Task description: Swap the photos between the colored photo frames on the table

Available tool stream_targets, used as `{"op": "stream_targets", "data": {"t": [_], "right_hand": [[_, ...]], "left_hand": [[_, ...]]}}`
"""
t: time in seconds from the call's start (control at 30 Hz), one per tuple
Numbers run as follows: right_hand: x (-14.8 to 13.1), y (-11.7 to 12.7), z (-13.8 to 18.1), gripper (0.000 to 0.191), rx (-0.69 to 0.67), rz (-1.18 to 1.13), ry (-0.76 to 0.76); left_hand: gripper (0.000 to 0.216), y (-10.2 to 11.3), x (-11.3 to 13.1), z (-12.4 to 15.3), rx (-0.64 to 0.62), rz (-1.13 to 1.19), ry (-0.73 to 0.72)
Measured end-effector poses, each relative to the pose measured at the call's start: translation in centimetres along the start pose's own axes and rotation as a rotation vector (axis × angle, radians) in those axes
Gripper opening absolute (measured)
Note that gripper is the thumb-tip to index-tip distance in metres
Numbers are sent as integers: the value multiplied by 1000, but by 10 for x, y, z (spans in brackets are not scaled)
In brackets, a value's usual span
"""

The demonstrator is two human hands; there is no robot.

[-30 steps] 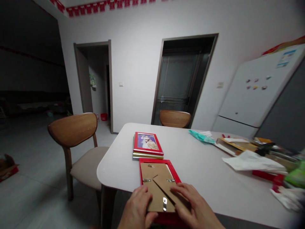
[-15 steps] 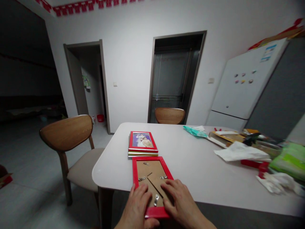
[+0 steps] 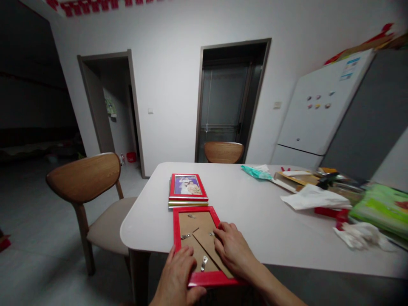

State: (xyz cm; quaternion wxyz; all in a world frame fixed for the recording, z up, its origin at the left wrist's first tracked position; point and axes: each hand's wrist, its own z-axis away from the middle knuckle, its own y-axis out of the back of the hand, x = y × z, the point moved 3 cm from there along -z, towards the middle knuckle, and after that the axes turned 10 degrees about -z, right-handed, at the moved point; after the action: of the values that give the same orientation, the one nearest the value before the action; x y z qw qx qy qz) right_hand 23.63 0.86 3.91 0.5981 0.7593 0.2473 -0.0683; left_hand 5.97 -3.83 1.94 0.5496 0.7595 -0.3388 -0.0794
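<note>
A red picture frame (image 3: 213, 278) lies face down at the table's near edge, its lower part jutting out over it. Its brown backing board (image 3: 186, 223) has metal turn clips and a long dark slit. My left hand (image 3: 178, 270) grips the lower left corner, fingers on the backing and thumb by the near rail. My right hand (image 3: 232, 248) is closed on the right side, its bent fingertips at the right-hand clip (image 3: 211, 233), which they partly cover. Just beyond lies a stack of frames, the top one a red framed photo (image 3: 188, 187), face up.
On the right of the white table (image 3: 251, 212) lie a teal-and-white wrapper (image 3: 257, 172), white paper (image 3: 315, 197), crumpled tissue (image 3: 360, 236) and a green package (image 3: 382, 208). Wooden chairs stand at the left (image 3: 84, 178) and far side (image 3: 223, 152).
My right hand has moved up along the frame's right side, from the lower right to the right-hand clip. My left hand keeps its hold at the lower left. The view has shifted slightly.
</note>
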Motion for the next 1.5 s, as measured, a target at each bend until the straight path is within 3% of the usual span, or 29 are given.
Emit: {"op": "stream_targets", "data": {"t": [0.2, 0.4, 0.53, 0.67, 0.93, 1.2, 1.37, 1.5], "right_hand": [[0, 0, 4, 26, -8, -95, 48], [2, 5, 5, 27, -24, -98, 80], [-18, 4, -5, 28, -28, -140, 118], [-49, -13, -16, 27, -133, -198, 255], [-54, -31, -22, 22, -227, -104, 373], [-49, -36, -19, 33, -247, 54, 457], [-55, -36, -26, 20, -204, -69, 410], [-61, -38, -41, 25, -180, -228, 304]], "left_hand": [[45, 2, 5, -1, -80, -43, 67], [43, 0, 1, 0, -46, -6, 54], [43, -3, -1, 0, -57, -7, 57], [38, -1, -1, 0, -4, 0, 48], [41, 1, -2, -1, -7, 40, 39], [44, 3, 2, -2, -7, 98, 94], [35, 2, 2, -3, 8, 113, 103], [34, 4, 2, -4, -16, 114, 123]]}}
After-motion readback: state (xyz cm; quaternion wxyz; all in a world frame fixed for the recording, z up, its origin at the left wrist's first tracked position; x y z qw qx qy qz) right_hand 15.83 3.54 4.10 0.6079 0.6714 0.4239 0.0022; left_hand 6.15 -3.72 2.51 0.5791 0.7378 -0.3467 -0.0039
